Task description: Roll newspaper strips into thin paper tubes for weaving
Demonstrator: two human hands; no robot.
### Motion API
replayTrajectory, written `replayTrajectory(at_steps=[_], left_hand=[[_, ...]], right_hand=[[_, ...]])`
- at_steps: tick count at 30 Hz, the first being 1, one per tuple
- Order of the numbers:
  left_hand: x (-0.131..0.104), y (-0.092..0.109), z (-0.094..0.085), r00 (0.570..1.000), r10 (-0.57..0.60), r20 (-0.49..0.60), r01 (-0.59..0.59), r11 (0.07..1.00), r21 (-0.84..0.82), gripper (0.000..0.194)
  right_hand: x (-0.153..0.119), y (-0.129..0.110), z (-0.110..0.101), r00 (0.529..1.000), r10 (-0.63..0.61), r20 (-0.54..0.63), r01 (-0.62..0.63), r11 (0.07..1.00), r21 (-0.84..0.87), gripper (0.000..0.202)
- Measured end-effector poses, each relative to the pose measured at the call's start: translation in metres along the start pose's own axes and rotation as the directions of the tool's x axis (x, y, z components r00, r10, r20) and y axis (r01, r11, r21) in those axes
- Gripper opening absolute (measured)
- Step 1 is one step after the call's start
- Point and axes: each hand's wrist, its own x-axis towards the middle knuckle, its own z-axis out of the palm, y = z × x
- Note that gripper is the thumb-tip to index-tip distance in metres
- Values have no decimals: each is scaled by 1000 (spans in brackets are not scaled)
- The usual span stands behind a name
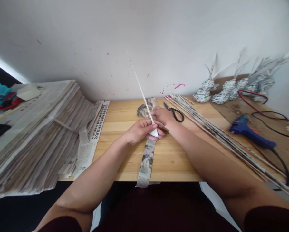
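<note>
A thin white paper stick point(141, 88) slants up and to the left in front of the wall, its wider lower end in my left hand point(144, 130). The fingers and thumb of that hand are closed round it. My right hand point(162, 117) is just behind and to the right, its fingers closed near the stick; what they grip, if anything, is hidden. A printed newspaper strip point(146, 162) runs from below my hands to the table's front edge. Behind my hands lies a grey and beige cloth-like bundle point(143, 110).
Stacked newspapers point(54, 129) fill the left side. Black scissors point(175, 113) lie right of my hands, beside long paper sticks point(207, 129). Farther right are a blue glue gun point(253, 133) with its cable, a brown board point(231, 111) and several woven paper figures point(204, 91).
</note>
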Motion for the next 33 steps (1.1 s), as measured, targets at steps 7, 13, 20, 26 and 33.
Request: replayTrajectory(at_steps=[7, 13, 20, 26, 33], left_hand=[[0, 2, -2, 1000, -1, -21, 1, 1000, 5, 34], [-1, 3, -4, 1000, 5, -18, -5, 1000, -17, 34], [-3, 7, -2, 998, -2, 60, 6, 998, -70, 33], [-2, 5, 0, 999, -4, 50, 8, 997, -82, 32], [0, 1, -2, 1000, 11, 2, -11, 999, -38, 32]], right_hand=[[-5, -6, 5, 926, 10, -377, -122, 954, -273, 16], [-11, -17, -7, 960, 172, -219, -102, 950, 296, 26], [-23, -26, -9, 907, -50, 419, -234, 767, 597, 39], [-19, -23, -8, 931, -21, 363, -239, 718, 654, 30], [-16, -27, -3, 964, 101, 246, -240, 726, 645, 30]])
